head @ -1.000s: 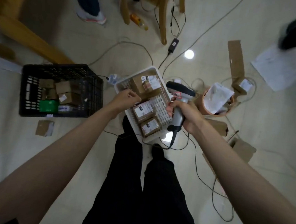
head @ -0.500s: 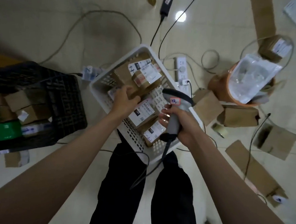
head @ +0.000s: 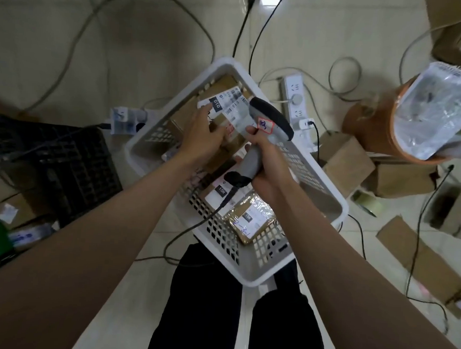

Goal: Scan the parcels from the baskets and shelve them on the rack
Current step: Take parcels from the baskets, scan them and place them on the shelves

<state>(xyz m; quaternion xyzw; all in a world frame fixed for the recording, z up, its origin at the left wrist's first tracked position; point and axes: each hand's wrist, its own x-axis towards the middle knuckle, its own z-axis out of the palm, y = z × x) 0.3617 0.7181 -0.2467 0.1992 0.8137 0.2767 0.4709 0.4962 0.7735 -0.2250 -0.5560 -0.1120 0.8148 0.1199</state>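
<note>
Since a second before, moved closer over the white basket [head: 315, 179], with the left hand [head: 199, 137] shifted from the basket's left rim onto a labelled parcel [head: 228, 106] at its far end. Gripped that parcel from the near-left side, fingers curled along its edge, thumb on the label, parcel tilted inside the basket. Just right of it, touching or nearly so, held the barcode scanner [head: 264, 125] in the right hand [head: 267, 174], fingers wrapped round the grey handle, dark head aimed toward the label; orange sticker on its head, cable trailing down toward the near-left.

Lay nearer in the same basket two more parcels [head: 250, 221], partly hidden under the right wrist and scanner handle. Sat left a black crate [head: 71, 162] with boxes inside. Lay beyond the basket a white power strip [head: 296, 97] and loose cables. Stood far right an orange bucket [head: 372, 129] holding a clear plastic bag, cardboard boxes [head: 346, 165] scattered around it on the floor.
</note>
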